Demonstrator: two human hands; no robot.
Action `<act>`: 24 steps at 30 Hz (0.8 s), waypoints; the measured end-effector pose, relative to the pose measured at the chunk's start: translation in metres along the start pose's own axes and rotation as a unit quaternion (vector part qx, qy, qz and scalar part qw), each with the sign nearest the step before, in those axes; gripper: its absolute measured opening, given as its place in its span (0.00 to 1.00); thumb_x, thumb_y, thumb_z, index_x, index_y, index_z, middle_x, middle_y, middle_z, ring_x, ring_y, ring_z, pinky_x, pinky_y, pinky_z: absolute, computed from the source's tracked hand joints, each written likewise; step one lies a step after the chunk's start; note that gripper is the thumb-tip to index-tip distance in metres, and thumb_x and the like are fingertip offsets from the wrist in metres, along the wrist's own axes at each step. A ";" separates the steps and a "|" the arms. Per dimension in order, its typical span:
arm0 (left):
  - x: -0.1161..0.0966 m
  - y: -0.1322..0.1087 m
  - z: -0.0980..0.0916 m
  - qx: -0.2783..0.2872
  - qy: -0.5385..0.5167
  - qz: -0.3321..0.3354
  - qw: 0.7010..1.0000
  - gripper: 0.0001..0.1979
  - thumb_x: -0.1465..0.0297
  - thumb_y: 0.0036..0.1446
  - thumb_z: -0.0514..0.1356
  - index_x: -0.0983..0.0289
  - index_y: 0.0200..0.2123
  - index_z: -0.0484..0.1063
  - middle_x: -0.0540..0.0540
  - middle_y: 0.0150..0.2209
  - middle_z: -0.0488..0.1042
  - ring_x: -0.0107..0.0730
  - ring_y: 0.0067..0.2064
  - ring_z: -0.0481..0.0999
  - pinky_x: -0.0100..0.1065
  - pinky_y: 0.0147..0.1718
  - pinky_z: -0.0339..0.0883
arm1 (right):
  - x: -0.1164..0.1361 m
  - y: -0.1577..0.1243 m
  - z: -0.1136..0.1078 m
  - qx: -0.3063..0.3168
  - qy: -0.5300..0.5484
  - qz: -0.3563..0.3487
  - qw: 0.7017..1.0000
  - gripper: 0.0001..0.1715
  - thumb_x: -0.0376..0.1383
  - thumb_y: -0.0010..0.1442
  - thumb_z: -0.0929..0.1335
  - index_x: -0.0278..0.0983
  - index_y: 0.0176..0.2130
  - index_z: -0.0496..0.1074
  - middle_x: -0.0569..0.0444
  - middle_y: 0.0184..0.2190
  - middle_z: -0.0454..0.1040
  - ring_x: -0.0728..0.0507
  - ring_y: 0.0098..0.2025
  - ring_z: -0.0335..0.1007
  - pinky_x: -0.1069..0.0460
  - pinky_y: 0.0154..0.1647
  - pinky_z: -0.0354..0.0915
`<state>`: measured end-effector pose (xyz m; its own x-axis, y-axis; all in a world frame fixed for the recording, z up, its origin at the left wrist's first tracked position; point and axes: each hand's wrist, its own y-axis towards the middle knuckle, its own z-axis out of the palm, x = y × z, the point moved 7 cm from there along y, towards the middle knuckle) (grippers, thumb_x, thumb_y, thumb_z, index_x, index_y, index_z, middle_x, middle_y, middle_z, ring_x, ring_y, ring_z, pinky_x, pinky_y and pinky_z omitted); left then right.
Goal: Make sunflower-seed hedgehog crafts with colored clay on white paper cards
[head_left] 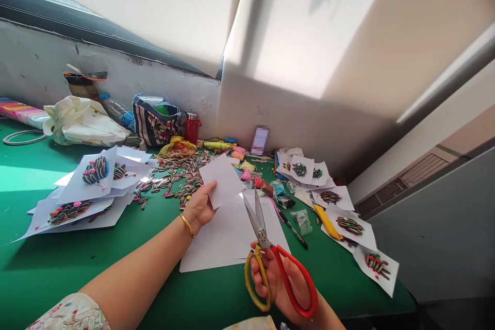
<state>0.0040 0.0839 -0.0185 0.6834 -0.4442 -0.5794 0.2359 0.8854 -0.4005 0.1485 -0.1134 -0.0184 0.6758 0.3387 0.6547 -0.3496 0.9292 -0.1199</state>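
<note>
Between the thumb and fingers of my left hand [200, 207] is a blank piece of white paper [220, 175], raised above the table. My right hand [280, 281] grips a pair of scissors [263, 237] by its loops, one yellow and one red. The blades point up and away from me, parted a little, just right of the paper and apart from it. Under both hands lie larger white sheets [216, 255] on the green table [154, 283].
Sunflower seeds [181, 172] are spread behind my left hand. Seed-decorated cards are stacked left [96, 172] and right [350, 224]. Coloured clay lumps [246, 166], a black pen [296, 232] and a yellow utility knife [327, 220] lie right of centre. Bags and a red flask [191, 129] line the wall.
</note>
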 end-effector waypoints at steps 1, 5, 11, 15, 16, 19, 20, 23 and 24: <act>0.000 0.000 0.000 -0.002 -0.002 -0.002 1.000 0.07 0.74 0.59 0.62 0.63 0.42 0.73 0.51 0.28 0.80 0.31 0.26 0.79 0.29 0.24 0.72 | -0.003 0.001 0.001 0.005 0.005 0.011 1.000 0.34 0.53 0.57 0.71 0.36 0.56 0.69 0.47 0.40 0.68 0.46 0.38 0.63 0.54 0.35 0.61; 0.000 -0.002 0.002 -0.010 -0.008 0.000 1.000 0.07 0.74 0.58 0.62 0.63 0.41 0.73 0.50 0.29 0.80 0.31 0.26 0.79 0.30 0.24 0.73 | -0.010 0.003 -0.003 0.004 0.026 0.024 0.999 0.34 0.53 0.59 0.69 0.35 0.56 0.68 0.47 0.40 0.68 0.47 0.38 0.62 0.55 0.34 0.59; 0.000 -0.004 0.004 0.005 -0.013 0.000 1.000 0.05 0.75 0.58 0.62 0.63 0.39 0.73 0.51 0.28 0.80 0.31 0.25 0.79 0.29 0.22 0.72 | -0.008 0.004 -0.007 -0.003 0.038 0.022 0.999 0.33 0.53 0.60 0.68 0.36 0.56 0.68 0.48 0.40 0.68 0.47 0.37 0.62 0.56 0.33 0.58; 0.000 -0.004 0.003 0.014 -0.012 -0.001 1.000 0.04 0.74 0.59 0.61 0.63 0.38 0.73 0.51 0.27 0.80 0.32 0.25 0.79 0.29 0.20 0.70 | -0.007 0.004 -0.008 -0.004 0.040 0.018 0.999 0.33 0.53 0.60 0.68 0.36 0.56 0.67 0.48 0.40 0.68 0.47 0.37 0.62 0.55 0.33 0.58; 0.001 -0.003 0.003 0.015 -0.011 -0.002 1.000 0.04 0.74 0.59 0.61 0.63 0.38 0.73 0.51 0.27 0.80 0.32 0.25 0.79 0.29 0.20 0.70 | -0.007 0.004 -0.008 -0.004 0.041 0.018 0.999 0.33 0.53 0.60 0.68 0.36 0.56 0.67 0.48 0.40 0.68 0.47 0.37 0.62 0.55 0.33 0.58; 0.001 -0.003 0.004 0.018 -0.009 -0.005 1.000 0.04 0.74 0.59 0.61 0.63 0.39 0.73 0.51 0.28 0.80 0.32 0.25 0.79 0.29 0.21 0.71 | -0.007 0.003 -0.008 -0.001 0.040 0.016 0.999 0.32 0.53 0.61 0.67 0.36 0.56 0.67 0.47 0.40 0.68 0.47 0.37 0.62 0.55 0.34 0.58; 0.001 -0.003 0.004 0.015 -0.010 -0.003 1.000 0.05 0.74 0.59 0.61 0.63 0.39 0.73 0.51 0.28 0.80 0.32 0.25 0.79 0.29 0.21 0.72 | -0.007 0.003 -0.008 0.001 0.039 0.015 0.999 0.32 0.53 0.61 0.67 0.36 0.56 0.67 0.47 0.40 0.68 0.47 0.37 0.62 0.55 0.34 0.58; 0.001 -0.004 0.003 0.000 -0.011 0.003 1.000 0.05 0.75 0.58 0.61 0.63 0.39 0.73 0.51 0.27 0.80 0.32 0.25 0.80 0.29 0.23 0.73 | -0.008 0.004 -0.007 -0.001 0.039 0.017 0.999 0.32 0.53 0.60 0.68 0.36 0.56 0.67 0.47 0.40 0.68 0.47 0.37 0.62 0.55 0.34 0.58; 0.001 -0.004 0.002 -0.002 -0.010 0.003 1.000 0.05 0.75 0.59 0.61 0.63 0.39 0.73 0.51 0.27 0.80 0.32 0.26 0.80 0.29 0.23 0.73 | -0.008 0.004 -0.007 -0.004 0.040 0.018 0.999 0.32 0.53 0.60 0.68 0.36 0.56 0.67 0.47 0.40 0.68 0.47 0.37 0.62 0.55 0.34 0.58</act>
<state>0.0054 0.0806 -0.0158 0.6983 -0.4359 -0.5678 0.2288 0.8875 -0.4000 0.1465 -0.1114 -0.0293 0.7120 0.3827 0.5888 -0.3704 0.9170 -0.1481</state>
